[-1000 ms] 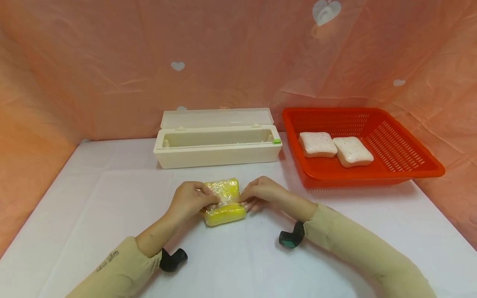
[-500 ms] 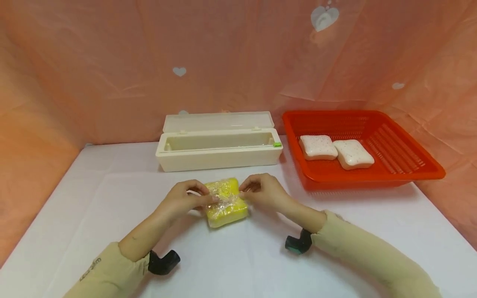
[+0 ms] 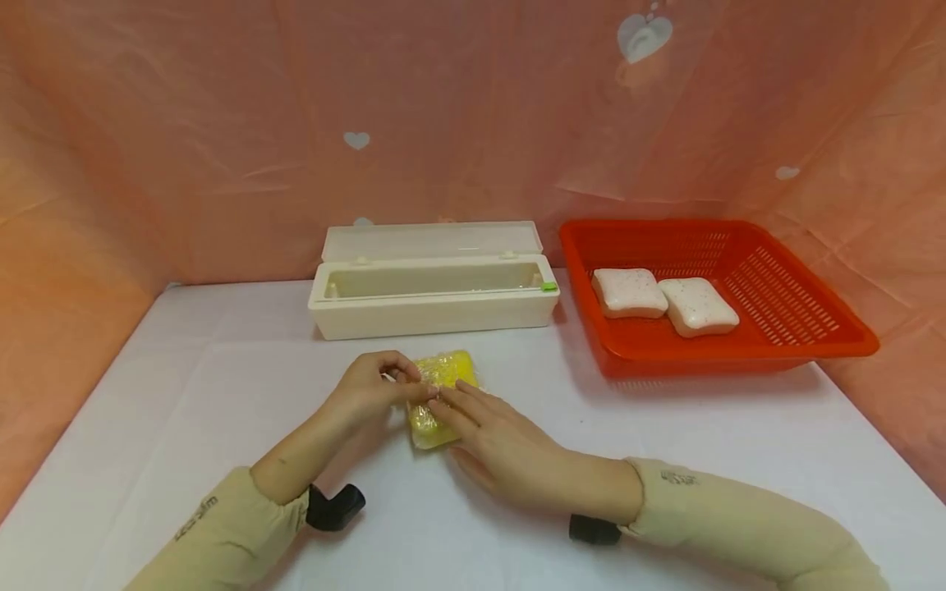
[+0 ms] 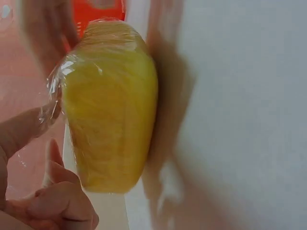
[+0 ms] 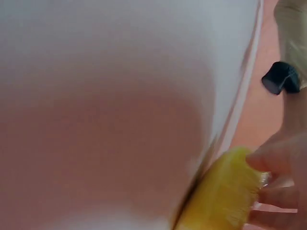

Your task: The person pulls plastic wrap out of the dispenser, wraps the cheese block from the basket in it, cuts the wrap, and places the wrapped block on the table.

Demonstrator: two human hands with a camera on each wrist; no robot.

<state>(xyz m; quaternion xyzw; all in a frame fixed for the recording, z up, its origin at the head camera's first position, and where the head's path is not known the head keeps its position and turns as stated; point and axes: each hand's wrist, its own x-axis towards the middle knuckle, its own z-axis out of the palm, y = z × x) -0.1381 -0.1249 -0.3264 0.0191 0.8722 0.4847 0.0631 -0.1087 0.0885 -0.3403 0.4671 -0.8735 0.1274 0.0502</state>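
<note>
A rounded square yellow block (image 3: pixel 455 367) lies on the white tabletop, wrapped in clear plastic film (image 4: pixel 67 67) that bunches up loosely along its top. My left hand (image 3: pixel 369 390) is at the block's left side. Its straight thumb presses the film on top, while the other fingers curl loosely beside the block, as the left wrist view shows. From the right, my right hand (image 3: pixel 510 447) reaches over with extended fingers, their tips on the wrapped top close to the left thumb. The right palm and fingers cover the near right part of the block in the head view.
Behind the block stands a long cream box (image 3: pixel 436 316) with its clear lid tipped back. At the right, a red basket (image 3: pixel 739 353) holds two speckled white blocks (image 3: pixel 631 291) of similar shape. An orange curtain (image 3: pixel 458 98) hangs along the back and sides.
My right hand has gone from pinching near the block's right edge to lying across its top with fingers extended. The raised film is pressed lower. The left hand has barely moved.
</note>
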